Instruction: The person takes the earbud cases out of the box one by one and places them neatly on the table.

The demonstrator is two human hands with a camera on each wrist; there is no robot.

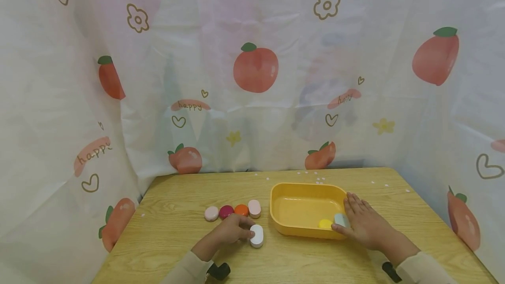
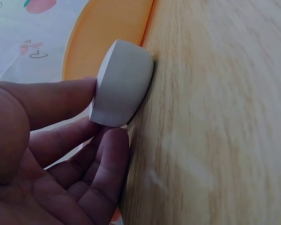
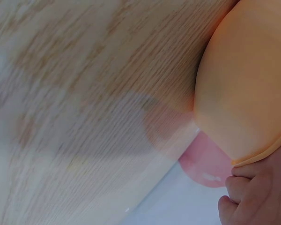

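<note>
My left hand [image 1: 233, 231] holds a small white oval case [image 1: 257, 236], its thumb and fingers against the sides. In the left wrist view the white case [image 2: 124, 84] stands on the table in front of the fingertips. A yellow rectangular bin [image 1: 304, 187] sits to the right of it. Inside its near right corner lie a yellow piece [image 1: 325, 224] and a pale blue piece [image 1: 341, 220]. My right hand [image 1: 364, 225] rests on the bin's right rim, fingers straight, thumb reaching over the near corner.
Beyond the left hand, a row holds a pale pink round case [image 1: 211, 213], a magenta one [image 1: 226, 212], an orange one [image 1: 241, 210] and a pink oval one [image 1: 254, 208]. Small white specks dot the back of the wooden table [image 1: 173, 196]. A printed curtain [image 1: 252, 122] surrounds it.
</note>
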